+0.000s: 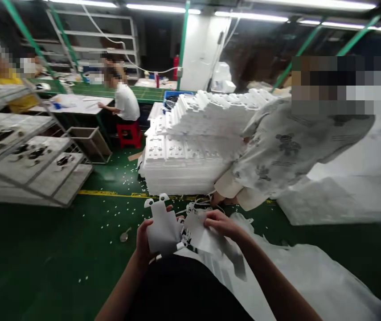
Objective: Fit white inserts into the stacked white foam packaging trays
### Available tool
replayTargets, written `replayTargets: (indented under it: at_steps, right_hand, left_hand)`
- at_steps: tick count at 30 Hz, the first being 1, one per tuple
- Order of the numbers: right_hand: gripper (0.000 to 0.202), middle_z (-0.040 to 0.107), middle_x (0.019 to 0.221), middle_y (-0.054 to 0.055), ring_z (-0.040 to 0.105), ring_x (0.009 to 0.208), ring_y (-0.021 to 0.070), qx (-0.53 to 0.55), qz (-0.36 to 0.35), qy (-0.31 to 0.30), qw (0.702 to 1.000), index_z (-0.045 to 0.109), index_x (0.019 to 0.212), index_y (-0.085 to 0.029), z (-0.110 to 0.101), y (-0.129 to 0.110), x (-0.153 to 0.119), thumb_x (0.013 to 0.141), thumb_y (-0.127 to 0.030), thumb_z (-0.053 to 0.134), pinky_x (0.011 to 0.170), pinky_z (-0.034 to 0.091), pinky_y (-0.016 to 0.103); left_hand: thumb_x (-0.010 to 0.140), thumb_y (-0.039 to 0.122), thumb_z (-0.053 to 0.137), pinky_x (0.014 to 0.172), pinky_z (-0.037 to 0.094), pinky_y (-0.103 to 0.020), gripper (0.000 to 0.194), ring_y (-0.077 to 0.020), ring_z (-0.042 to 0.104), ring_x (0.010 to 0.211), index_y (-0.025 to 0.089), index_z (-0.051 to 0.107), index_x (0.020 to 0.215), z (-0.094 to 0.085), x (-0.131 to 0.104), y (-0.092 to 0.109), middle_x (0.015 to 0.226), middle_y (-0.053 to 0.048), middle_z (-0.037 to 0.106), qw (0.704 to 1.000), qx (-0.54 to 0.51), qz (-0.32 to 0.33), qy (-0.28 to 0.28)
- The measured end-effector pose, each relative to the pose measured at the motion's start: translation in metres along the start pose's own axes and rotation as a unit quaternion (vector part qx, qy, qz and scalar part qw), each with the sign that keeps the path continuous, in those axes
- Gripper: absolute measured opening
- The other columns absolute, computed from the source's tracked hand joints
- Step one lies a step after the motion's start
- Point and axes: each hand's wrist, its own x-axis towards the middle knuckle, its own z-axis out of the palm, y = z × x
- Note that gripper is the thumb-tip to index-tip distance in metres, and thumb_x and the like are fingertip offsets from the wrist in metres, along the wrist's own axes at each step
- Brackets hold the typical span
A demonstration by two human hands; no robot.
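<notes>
My left hand (pixel 144 238) is wrapped round a white cut-out sheet (pixel 164 229) with rounded tabs at its top, fingers showing at both sides. My right hand (pixel 222 223) pinches another white sheet (pixel 200 229), just right of the first. Small white cut scraps (pixel 185 236) hang between the two sheets. Both sheets are held above my lap, over dark clothing. White plastic film (pixel 293 267) spreads below and to the right of my right hand.
Tall stacks of white moulded trays (pixel 183 165) stand ahead. A person in a patterned shirt (pixel 284 142) bends beside them on the right. Racks (pixel 36 156) stand left; a person sits on a red stool (pixel 129 133). Scraps dot the green floor (pixel 110 258).
</notes>
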Motion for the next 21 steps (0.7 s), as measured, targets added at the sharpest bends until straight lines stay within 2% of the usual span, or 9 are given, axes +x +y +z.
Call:
replayTargets:
  at_steps: [3, 7, 11, 15, 18, 21]
  right_hand:
    - [0.02, 0.043, 0.057, -0.003, 0.037, 0.059, 0.0112, -0.027, 0.032, 0.04, 0.998, 0.051, 0.056, -0.018, -0.03, -0.014, 0.028, 0.065, -0.035, 0.054, 0.058, 0.027, 0.027]
    - [0.02, 0.041, 0.058, -0.003, 0.035, 0.059, 0.0109, -0.012, 0.05, 0.051, 0.997, 0.046, 0.056, -0.019, -0.071, -0.023, 0.073, 0.066, -0.035, 0.052, 0.058, 0.025, 0.028]
    - [0.021, 0.037, 0.057, -0.003, 0.033, 0.059, 0.0107, -0.022, 0.04, 0.064, 0.997, 0.042, 0.055, -0.019, -0.122, -0.028, 0.122, 0.068, -0.033, 0.051, 0.057, 0.023, 0.028]
    - [0.018, 0.043, 0.058, -0.001, 0.037, 0.06, 0.0117, -0.031, 0.024, 0.056, 0.998, 0.047, 0.056, -0.019, -0.176, -0.035, 0.165, 0.069, -0.03, 0.051, 0.056, 0.026, 0.027]
    - [0.02, 0.042, 0.058, -0.002, 0.036, 0.059, 0.0117, -0.047, 0.024, 0.07, 0.996, 0.046, 0.055, -0.019, -0.209, -0.04, 0.192, 0.07, -0.03, 0.052, 0.055, 0.025, 0.028]
    - [0.021, 0.039, 0.059, -0.002, 0.034, 0.058, 0.0112, -0.052, 0.03, 0.075, 0.995, 0.042, 0.056, -0.02, -0.232, -0.043, 0.215, 0.071, -0.032, 0.051, 0.056, 0.024, 0.028]
  left_hand:
    - [0.08, 0.042, 0.057, 0.096, 0.05, -0.051, 0.082, -0.0401, 0.068, 0.11, 0.016, 0.037, 0.155, 0.008, 0.052, 0.038, 0.12, -0.019, 0.071, 0.998, 0.018, -0.064, -0.013]
    - [0.081, 0.041, 0.055, 0.098, 0.048, -0.056, 0.084, -0.0419, 0.066, 0.113, 0.017, 0.031, 0.158, 0.017, 0.122, 0.072, 0.125, -0.021, 0.069, 0.994, 0.033, -0.109, -0.01]
    - [0.081, 0.039, 0.055, 0.095, 0.051, -0.051, 0.083, -0.039, 0.068, 0.109, 0.016, 0.031, 0.157, 0.03, 0.196, 0.097, 0.123, -0.021, 0.069, 0.992, 0.031, -0.122, -0.001]
    - [0.08, 0.039, 0.055, 0.092, 0.052, -0.051, 0.084, -0.0386, 0.069, 0.106, 0.013, 0.031, 0.156, 0.05, 0.262, 0.12, 0.121, -0.023, 0.07, 0.992, 0.036, -0.121, -0.001]
    - [0.078, 0.039, 0.056, 0.088, 0.053, -0.048, 0.086, -0.0372, 0.07, 0.102, 0.012, 0.032, 0.156, 0.061, 0.301, 0.136, 0.12, -0.023, 0.07, 0.993, 0.052, -0.108, 0.011]
    - [0.076, 0.04, 0.057, 0.088, 0.053, -0.047, 0.086, -0.0366, 0.07, 0.1, 0.012, 0.033, 0.154, 0.065, 0.333, 0.151, 0.116, -0.022, 0.071, 0.991, 0.062, -0.114, 0.023]
